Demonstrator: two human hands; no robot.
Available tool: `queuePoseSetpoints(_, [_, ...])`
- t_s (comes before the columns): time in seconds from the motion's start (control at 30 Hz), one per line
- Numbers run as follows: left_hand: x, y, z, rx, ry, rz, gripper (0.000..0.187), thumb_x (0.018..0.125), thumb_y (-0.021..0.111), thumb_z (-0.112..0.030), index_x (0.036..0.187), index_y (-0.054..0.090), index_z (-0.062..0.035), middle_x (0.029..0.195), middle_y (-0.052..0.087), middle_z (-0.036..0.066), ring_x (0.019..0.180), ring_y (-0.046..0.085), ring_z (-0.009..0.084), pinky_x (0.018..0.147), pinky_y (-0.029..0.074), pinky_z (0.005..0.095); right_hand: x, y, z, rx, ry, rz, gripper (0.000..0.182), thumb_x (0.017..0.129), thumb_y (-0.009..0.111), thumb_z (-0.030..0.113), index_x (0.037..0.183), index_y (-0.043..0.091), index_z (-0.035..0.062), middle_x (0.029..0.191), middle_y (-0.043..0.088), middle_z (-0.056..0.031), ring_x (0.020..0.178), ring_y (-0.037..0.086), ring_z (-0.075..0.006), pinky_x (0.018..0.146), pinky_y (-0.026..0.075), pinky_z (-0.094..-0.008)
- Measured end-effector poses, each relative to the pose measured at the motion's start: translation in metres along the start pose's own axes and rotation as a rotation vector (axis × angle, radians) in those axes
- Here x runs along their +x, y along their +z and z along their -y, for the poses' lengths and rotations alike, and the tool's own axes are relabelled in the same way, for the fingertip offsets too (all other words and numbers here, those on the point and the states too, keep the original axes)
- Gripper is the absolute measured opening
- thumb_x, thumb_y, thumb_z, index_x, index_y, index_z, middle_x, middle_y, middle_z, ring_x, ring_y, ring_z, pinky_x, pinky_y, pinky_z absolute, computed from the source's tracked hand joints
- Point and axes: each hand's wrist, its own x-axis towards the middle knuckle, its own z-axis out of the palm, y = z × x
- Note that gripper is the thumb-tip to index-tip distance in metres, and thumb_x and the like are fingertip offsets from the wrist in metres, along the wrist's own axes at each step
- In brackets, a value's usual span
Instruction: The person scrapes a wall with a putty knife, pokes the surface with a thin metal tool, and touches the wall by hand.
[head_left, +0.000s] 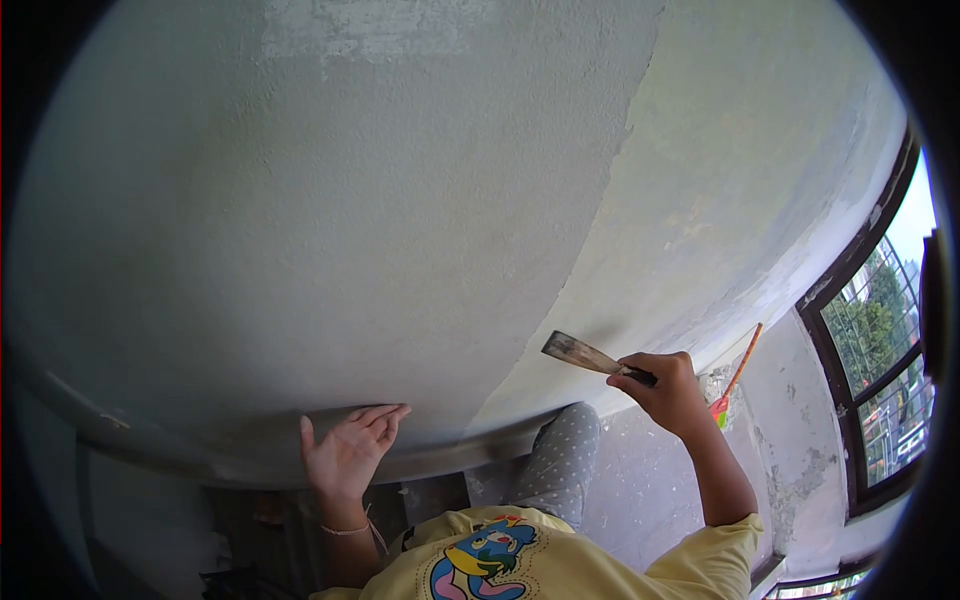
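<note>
My right hand (655, 388) is closed round the dark handle of a scraper (583, 353). The scraper's flat, stained metal blade points up and left, close to the edge where the grey coat meets the paler part of the wall (420, 220). Whether the blade touches the wall is unclear. At lower left, my left hand (350, 452) is raised with its palm showing and fingers stretched out, near the wall's lower part, holding nothing. A bracelet circles the left wrist.
A dark-framed window (870, 340) with a grille stands at the right. Near it a broom-like tool with an orange striped stick (745, 358) leans beside the peeling wall. The floor (625, 490) below has white flecks.
</note>
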Motion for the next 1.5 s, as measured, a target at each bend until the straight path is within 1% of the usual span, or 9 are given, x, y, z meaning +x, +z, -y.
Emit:
queuePoseSetpoints(0.27, [0.004, 0.013, -0.004, -0.121, -0.028, -0.063, 0.113, 0.096, 0.036, -0.069, 0.148, -0.008, 0.0207, 0.158, -0.003, 0.043, 0.15, -0.008, 0.054, 0.117, 0.024, 0.0518, 0.005, 0.019, 0.006, 0.038, -0.048, -0.014, 0.022, 0.085, 0.081, 0.021, 0.092, 0.076, 0.0003, 0.066, 0.067, -0.0145, 0.051, 0.06, -0.024, 0.054, 0.049, -0.0324])
queuePoseSetpoints(0.5, [0.004, 0.017, -0.005, -0.161, -0.028, -0.104, 0.112, 0.097, 0.032, -0.072, 0.151, -0.018, 0.0125, 0.16, -0.014, 0.039, 0.151, -0.012, 0.0513, 0.116, 0.024, 0.0508, -0.004, 0.006, -0.015, -0.007, 0.029, -0.066, 0.022, 0.083, 0.083, 0.019, 0.092, 0.077, -0.0003, 0.062, 0.066, -0.0123, 0.049, 0.059, -0.0161, 0.052, 0.047, -0.0292])
queuePoseSetpoints(0.6, [0.005, 0.02, -0.005, -0.183, -0.028, -0.133, 0.111, 0.097, 0.031, -0.071, 0.152, -0.019, 0.0111, 0.16, -0.016, 0.038, 0.151, -0.012, 0.0507, 0.116, 0.024, 0.05, 0.001, 0.018, -0.003, 0.046, 0.024, -0.031, 0.022, 0.083, 0.084, 0.016, 0.091, 0.077, -0.0032, 0.064, 0.067, -0.0111, 0.052, 0.056, -0.0098, 0.053, 0.046, -0.0263])
queuePoseSetpoints(0.73, [0.005, 0.021, -0.006, -0.175, -0.036, -0.138, 0.11, 0.097, 0.032, -0.07, 0.152, -0.02, 0.0106, 0.16, -0.017, 0.038, 0.151, -0.013, 0.0502, 0.116, 0.024, 0.0492, 0.008, 0.029, 0.0, 0.042, 0.012, -0.009, 0.022, 0.084, 0.082, 0.02, 0.091, 0.077, 0.0005, 0.062, 0.066, -0.0116, 0.049, 0.059, -0.018, 0.053, 0.048, -0.0296])
queuePoseSetpoints(0.87, [0.005, 0.018, -0.008, -0.188, -0.047, -0.101, 0.11, 0.097, 0.036, -0.068, 0.152, -0.019, 0.0099, 0.16, -0.017, 0.037, 0.151, -0.014, 0.0504, 0.115, 0.025, 0.0507, -0.002, 0.031, -0.009, 0.069, -0.043, -0.034, 0.022, 0.084, 0.082, 0.02, 0.09, 0.077, 0.0002, 0.062, 0.066, -0.0117, 0.048, 0.058, -0.0183, 0.052, 0.048, -0.0298])
queuePoseSetpoints(1.0, [0.004, 0.016, -0.007, -0.172, -0.053, -0.041, 0.111, 0.097, 0.04, -0.065, 0.152, -0.021, 0.0086, 0.158, -0.022, 0.04, 0.151, -0.016, 0.0489, 0.115, 0.024, 0.0504, -0.004, 0.013, -0.013, 0.05, 0.131, -0.041, 0.021, 0.082, 0.084, 0.017, 0.088, 0.077, -0.0018, 0.066, 0.07, -0.0106, 0.054, 0.059, -0.01, 0.055, 0.048, -0.026])
queuePoseSetpoints(1.13, [0.004, 0.02, -0.005, -0.174, -0.053, -0.066, 0.11, 0.097, 0.04, -0.065, 0.152, -0.02, 0.0084, 0.158, -0.022, 0.04, 0.151, -0.016, 0.0489, 0.115, 0.024, 0.0507, 0.006, 0.034, 0.002, 0.098, 0.01, -0.048, 0.023, 0.082, 0.084, 0.017, 0.09, 0.076, -0.0036, 0.062, 0.066, -0.0097, 0.052, 0.055, -0.0089, 0.053, 0.045, -0.0257])
queuePoseSetpoints(1.3, [0.005, 0.021, -0.006, -0.195, -0.06, -0.097, 0.111, 0.095, 0.042, -0.065, 0.153, -0.015, 0.0105, 0.161, -0.015, 0.037, 0.151, -0.013, 0.0512, 0.115, 0.025, 0.0528, -0.002, 0.033, -0.001, 0.129, 0.067, -0.007, 0.025, 0.083, 0.084, 0.02, 0.092, 0.077, -0.0012, 0.062, 0.066, -0.0142, 0.048, 0.06, -0.0174, 0.053, 0.048, -0.0294])
queuePoseSetpoints(1.5, [0.006, 0.024, -0.008, -0.185, -0.084, -0.093, 0.111, 0.095, 0.04, -0.067, 0.153, -0.017, 0.0097, 0.161, -0.017, 0.037, 0.151, -0.014, 0.0503, 0.114, 0.025, 0.0526, -0.016, 0.02, -0.029, 0.005, 0.079, -0.07, 0.025, 0.081, 0.085, 0.019, 0.091, 0.077, -0.0021, 0.063, 0.067, -0.0145, 0.05, 0.062, -0.0181, 0.053, 0.05, -0.0284])
